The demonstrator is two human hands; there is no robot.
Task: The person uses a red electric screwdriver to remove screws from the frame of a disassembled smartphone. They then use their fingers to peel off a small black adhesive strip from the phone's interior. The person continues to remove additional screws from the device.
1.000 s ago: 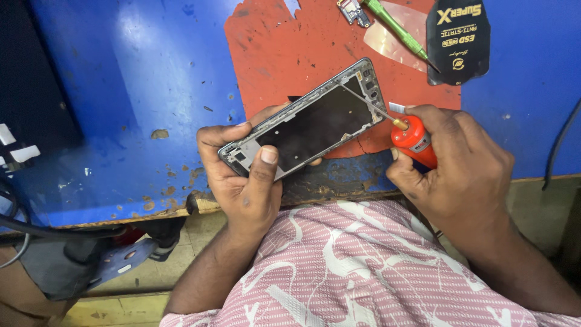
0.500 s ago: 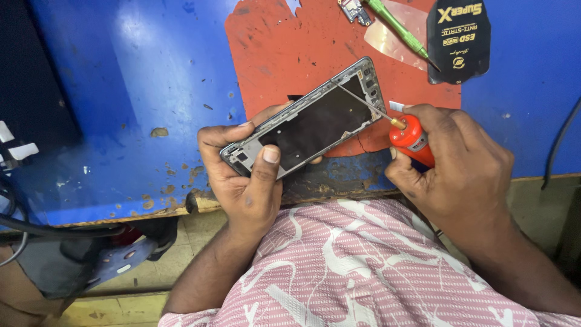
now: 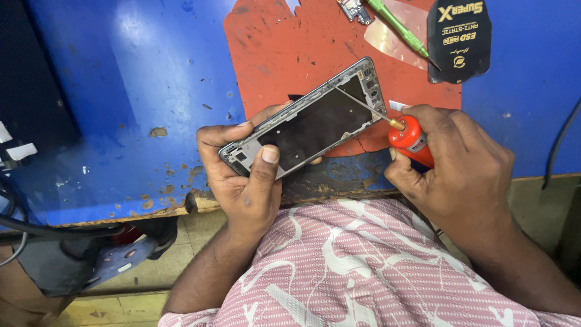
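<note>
Gripping an opened grey phone frame (image 3: 305, 124), left hand (image 3: 242, 181) steadies; right hand (image 3: 454, 163) clasps a red-handled screwdriver (image 3: 396, 127); its thin tip could slip, gouging components.

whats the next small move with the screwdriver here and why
Probably press the tip straight down and turn. The right hand holds the red-handled screwdriver, its thin shaft slanting into the upper end of the phone frame, which the left hand holds over the red mat.

One phone frame (image 3: 305, 124), two screwdrivers (image 3: 411, 140).
</note>
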